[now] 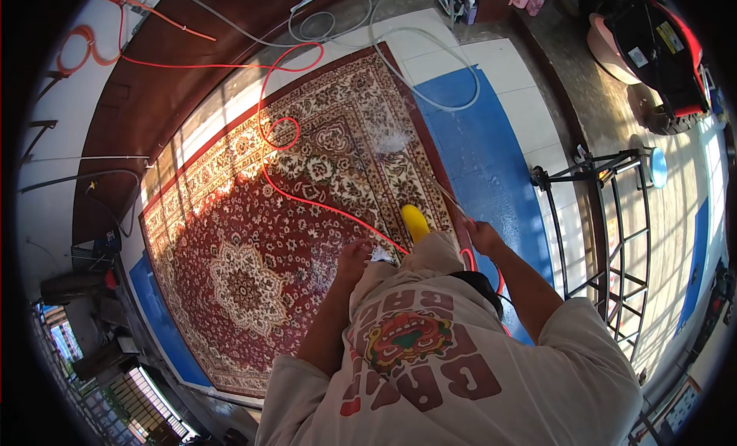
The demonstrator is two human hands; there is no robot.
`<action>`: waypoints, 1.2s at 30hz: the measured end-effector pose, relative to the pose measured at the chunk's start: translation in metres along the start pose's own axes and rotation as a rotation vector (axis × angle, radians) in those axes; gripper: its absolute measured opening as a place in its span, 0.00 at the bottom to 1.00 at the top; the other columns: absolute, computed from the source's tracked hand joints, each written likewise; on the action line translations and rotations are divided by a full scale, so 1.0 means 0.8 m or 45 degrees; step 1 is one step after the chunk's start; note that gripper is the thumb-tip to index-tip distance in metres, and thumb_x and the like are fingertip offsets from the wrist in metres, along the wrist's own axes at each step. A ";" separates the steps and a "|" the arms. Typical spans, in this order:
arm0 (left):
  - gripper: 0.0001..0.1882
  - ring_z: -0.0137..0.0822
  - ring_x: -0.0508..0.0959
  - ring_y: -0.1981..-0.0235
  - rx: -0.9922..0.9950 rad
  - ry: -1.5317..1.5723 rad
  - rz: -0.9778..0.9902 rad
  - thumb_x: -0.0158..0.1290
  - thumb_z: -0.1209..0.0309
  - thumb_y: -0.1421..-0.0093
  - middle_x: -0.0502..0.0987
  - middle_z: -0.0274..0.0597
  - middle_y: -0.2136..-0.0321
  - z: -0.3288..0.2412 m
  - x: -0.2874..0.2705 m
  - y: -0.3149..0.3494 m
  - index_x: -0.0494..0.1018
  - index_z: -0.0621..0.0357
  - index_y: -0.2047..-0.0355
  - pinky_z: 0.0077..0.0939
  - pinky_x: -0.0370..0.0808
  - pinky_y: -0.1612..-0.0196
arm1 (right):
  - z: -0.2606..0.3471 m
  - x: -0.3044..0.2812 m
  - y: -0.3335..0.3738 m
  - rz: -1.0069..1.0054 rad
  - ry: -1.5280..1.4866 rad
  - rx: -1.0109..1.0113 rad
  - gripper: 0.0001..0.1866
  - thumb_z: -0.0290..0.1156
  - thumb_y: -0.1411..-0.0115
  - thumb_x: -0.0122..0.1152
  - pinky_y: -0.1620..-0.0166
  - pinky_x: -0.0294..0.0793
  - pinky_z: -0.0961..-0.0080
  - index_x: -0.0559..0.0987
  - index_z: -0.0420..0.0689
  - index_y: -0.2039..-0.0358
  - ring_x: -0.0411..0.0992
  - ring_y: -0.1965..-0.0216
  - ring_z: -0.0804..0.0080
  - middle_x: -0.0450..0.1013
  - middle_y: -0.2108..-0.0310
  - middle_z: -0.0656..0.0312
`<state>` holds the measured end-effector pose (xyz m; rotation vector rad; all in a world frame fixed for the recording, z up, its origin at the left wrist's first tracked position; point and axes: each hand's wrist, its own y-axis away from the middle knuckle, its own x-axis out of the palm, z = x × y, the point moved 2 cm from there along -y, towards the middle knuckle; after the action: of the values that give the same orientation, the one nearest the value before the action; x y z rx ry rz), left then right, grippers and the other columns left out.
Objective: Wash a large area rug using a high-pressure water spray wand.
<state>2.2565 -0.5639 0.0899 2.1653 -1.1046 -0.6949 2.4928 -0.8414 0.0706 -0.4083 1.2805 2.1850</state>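
Observation:
A patterned rug (307, 239) in dark red and cream lies spread out in front of me and to my left. My right hand (482, 236) is closed around the rear end of a thin spray wand (451, 201), which points forward over the rug's right edge. A pale, misty patch shows on the rug ahead of its tip. My left hand (355, 259) hangs over the rug with its fingers curled in, and nothing shows in it. One yellow boot (414, 222) of mine stands on the patterned border.
A red hose (326, 206) loops across the rug to my legs. A grey hose (464, 100) coils over blue flooring (476, 139) and white tiles. At right stand a black metal frame (606, 239) and a red-and-black machine (660, 54) beside a pink basin (609, 54).

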 end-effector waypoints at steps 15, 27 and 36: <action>0.19 0.33 0.74 0.77 -0.471 0.253 -0.115 0.49 0.68 0.43 0.76 0.43 0.74 0.231 -0.125 -0.022 0.67 0.64 0.53 0.26 0.70 0.79 | 0.010 -0.030 -0.023 -0.114 -0.064 -0.202 0.30 0.56 0.40 0.40 0.70 0.67 0.65 0.71 0.38 0.79 0.68 0.78 0.65 0.67 0.84 0.55; 0.21 0.32 0.75 0.75 -0.344 0.240 -0.047 0.49 0.69 0.45 0.76 0.45 0.70 0.091 -0.027 -0.068 0.66 0.65 0.51 0.25 0.70 0.78 | -0.123 -0.056 0.183 0.133 0.240 0.226 0.30 0.55 0.39 0.38 0.59 0.68 0.58 0.76 0.39 0.70 0.70 0.61 0.42 0.72 0.70 0.39; 0.19 0.31 0.74 0.77 -0.319 0.276 -0.112 0.50 0.69 0.44 0.76 0.44 0.72 0.091 -0.054 -0.065 0.67 0.63 0.53 0.23 0.68 0.80 | -0.086 -0.069 0.041 0.011 0.031 0.296 0.34 0.58 0.40 0.38 0.58 0.68 0.58 0.77 0.36 0.74 0.71 0.61 0.42 0.72 0.73 0.38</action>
<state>2.2116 -0.5232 0.0114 2.0273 -0.7709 -0.5864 2.5154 -0.9312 0.0881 -0.3369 1.5309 2.0137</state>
